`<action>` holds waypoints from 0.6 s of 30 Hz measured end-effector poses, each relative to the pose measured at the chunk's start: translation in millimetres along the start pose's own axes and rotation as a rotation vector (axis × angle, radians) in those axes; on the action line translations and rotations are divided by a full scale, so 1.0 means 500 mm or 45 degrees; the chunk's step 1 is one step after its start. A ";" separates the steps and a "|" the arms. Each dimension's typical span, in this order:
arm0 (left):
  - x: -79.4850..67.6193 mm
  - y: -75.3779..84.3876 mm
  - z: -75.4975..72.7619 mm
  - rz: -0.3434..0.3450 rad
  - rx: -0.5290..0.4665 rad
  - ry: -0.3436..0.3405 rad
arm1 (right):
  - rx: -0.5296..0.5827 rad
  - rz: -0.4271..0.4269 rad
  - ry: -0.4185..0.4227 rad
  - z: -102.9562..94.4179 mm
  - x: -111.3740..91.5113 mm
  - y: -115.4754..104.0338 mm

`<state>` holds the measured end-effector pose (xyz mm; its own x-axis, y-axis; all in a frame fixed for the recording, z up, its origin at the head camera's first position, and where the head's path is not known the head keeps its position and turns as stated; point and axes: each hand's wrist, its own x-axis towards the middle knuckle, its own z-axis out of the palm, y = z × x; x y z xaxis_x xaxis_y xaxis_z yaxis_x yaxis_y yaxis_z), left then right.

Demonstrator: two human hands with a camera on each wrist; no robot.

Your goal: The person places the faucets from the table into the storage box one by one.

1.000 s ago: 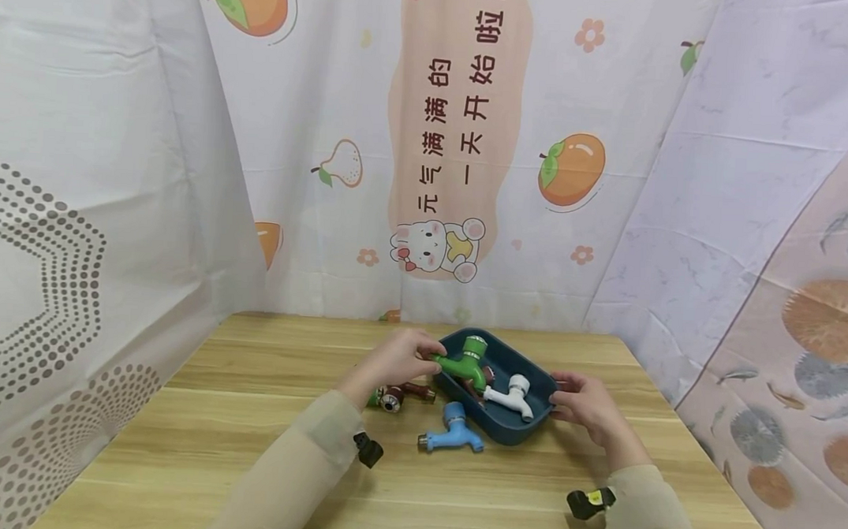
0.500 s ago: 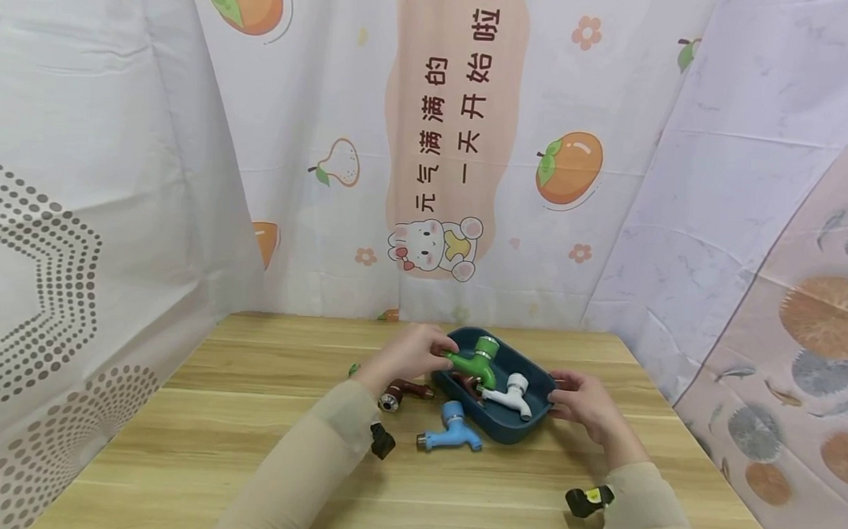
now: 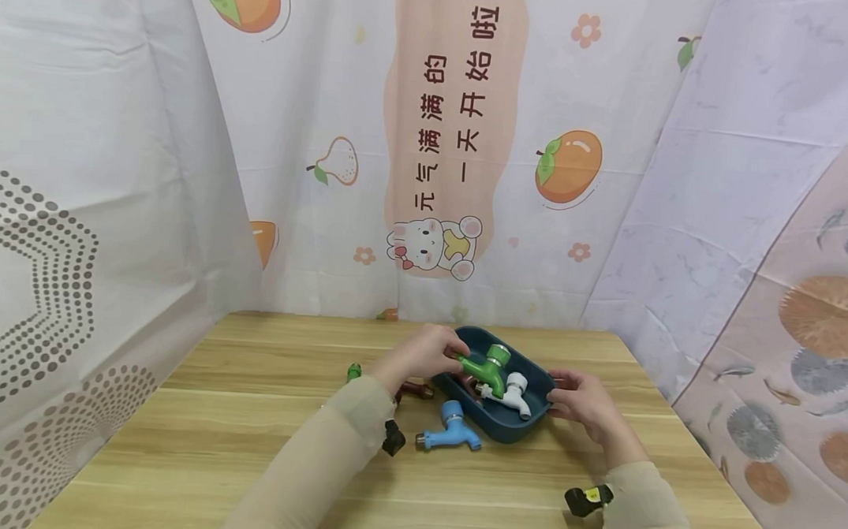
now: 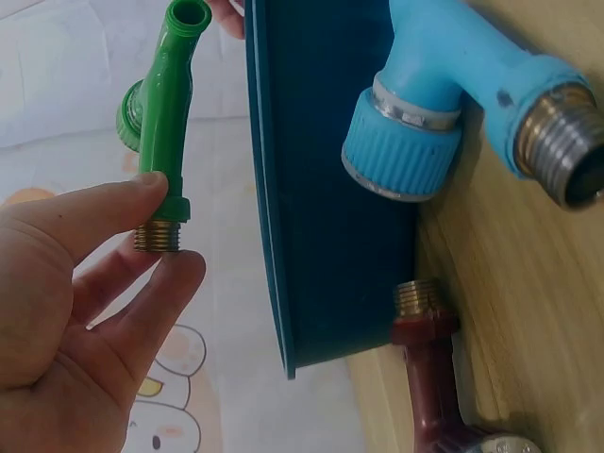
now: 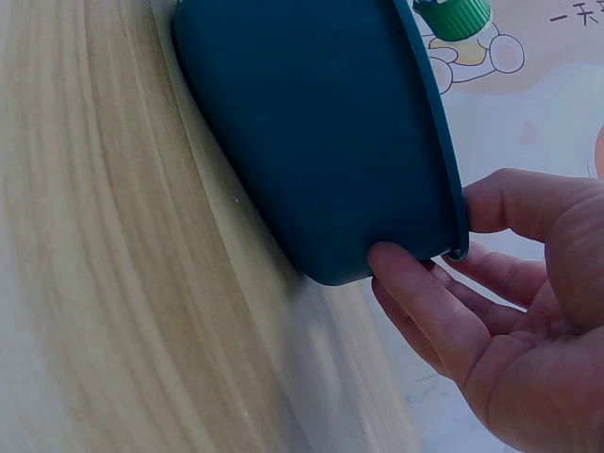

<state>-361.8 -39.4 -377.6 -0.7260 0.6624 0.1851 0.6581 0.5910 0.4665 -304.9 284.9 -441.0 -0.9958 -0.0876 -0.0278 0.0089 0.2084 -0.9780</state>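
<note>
"Head view first: what encloses the place?"

"Hung cloth on three sides. The back cloth carries orange fruit, flowers and brown Chinese lettering on a peach band, a rabbit drawing at its foot. The left cloth shows rings of brown dots; the right cloth runs from pale marbling to pink with round shapes. All are creased."

"And the surface?"

"A light wooden desk, grain running side to side, far edge at the back cloth."

"What's on it?"

"A dark teal tray, slanted, right of the middle. A white tap lies inside."

"And each grip?"

"The right hand pinches the tray's right end at the rim. The left hand has a narrow grip, holding a green tap by its threaded end over the tray. Whether that tap touches anything inside, I can't tell."

"Outside the tray?"

"A blue tap just beside its near wall; a dark red tap left of that, partly behind the left sleeve."
</note>
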 end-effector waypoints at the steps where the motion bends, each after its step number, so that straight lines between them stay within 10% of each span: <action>1: 0.003 0.002 0.002 0.002 -0.002 -0.008 | 0.000 0.000 0.000 0.000 -0.001 -0.001; 18: 0.039 0.034 0.031 0.046 0.162 -0.073 | -0.011 0.002 0.004 -0.002 0.002 -0.001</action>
<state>-361.5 -9.3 -379.5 -0.6913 0.7072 0.1481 0.7061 0.6177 0.3463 -306.1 285.5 -440.6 -0.9960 -0.0844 -0.0290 0.0100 0.2172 -0.9761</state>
